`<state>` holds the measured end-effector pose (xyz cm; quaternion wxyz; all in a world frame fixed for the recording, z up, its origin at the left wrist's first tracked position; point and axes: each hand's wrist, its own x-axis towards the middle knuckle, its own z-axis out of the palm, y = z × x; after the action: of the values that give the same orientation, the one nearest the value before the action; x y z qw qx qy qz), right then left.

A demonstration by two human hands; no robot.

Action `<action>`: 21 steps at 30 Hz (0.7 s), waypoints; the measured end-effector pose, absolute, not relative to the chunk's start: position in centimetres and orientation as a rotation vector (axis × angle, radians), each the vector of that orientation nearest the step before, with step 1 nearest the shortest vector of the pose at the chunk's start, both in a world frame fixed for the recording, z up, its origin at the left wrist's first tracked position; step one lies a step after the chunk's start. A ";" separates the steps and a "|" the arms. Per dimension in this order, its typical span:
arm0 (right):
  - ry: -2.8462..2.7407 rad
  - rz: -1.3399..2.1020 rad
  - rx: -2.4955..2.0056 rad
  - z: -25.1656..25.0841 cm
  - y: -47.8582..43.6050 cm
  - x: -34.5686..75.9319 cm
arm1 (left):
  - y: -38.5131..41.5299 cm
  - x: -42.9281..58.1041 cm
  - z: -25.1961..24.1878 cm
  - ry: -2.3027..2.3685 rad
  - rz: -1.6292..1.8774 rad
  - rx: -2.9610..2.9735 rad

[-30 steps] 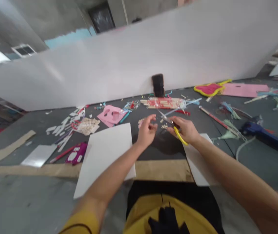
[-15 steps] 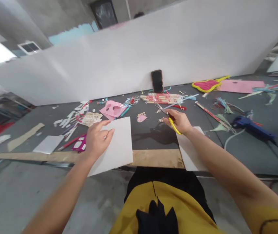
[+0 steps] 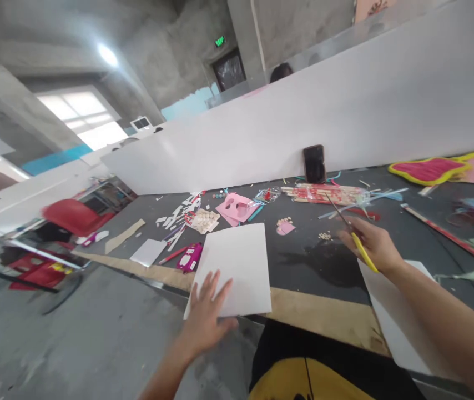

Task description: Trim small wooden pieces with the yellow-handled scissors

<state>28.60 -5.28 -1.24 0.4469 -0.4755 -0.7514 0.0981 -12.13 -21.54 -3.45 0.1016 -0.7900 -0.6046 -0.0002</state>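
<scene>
My left hand (image 3: 207,314) lies with fingers spread on the near edge of a white sheet of board (image 3: 239,265) that overhangs the table's front edge. My right hand (image 3: 372,244) is closed round yellow-handled scissors (image 3: 351,233), blades pointing away toward the wall. A small pink cut-out (image 3: 285,226) and a scatter of tiny pale beads (image 3: 324,236) lie on the dark table between the two hands. Another white sheet (image 3: 399,311) sits under my right forearm.
A black phone (image 3: 314,164) leans on the white partition. A bundle of wooden sticks (image 3: 324,194), pink paper with holes (image 3: 237,208), paper scraps (image 3: 178,214), a magenta packet (image 3: 190,258) and a red-and-yellow shape (image 3: 430,169) litter the table (image 3: 428,233). A red chair (image 3: 72,215) stands left.
My left hand slid back from the sheet's upper left to its near edge. The view swung left and up; my right hand keeps the scissors.
</scene>
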 end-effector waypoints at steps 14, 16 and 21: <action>-1.784 0.407 -1.208 -2.6 -4.7 29.8 | -18.3 -12.3 -3.4 -1.678 0.199 -2.483; -1.822 0.374 -1.192 -2.4 -4.7 29.6 | -18.0 -12.5 -2.6 -1.699 0.191 -2.539; -1.966 0.358 -1.138 -1.4 -5.0 28.8 | -14.8 -10.2 0.0 -1.717 -0.193 -2.582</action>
<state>28.78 -4.99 -1.37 0.4087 -0.4517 -0.7802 0.1420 -10.20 -14.77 0.02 0.0172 -0.8310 -0.5525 -0.0621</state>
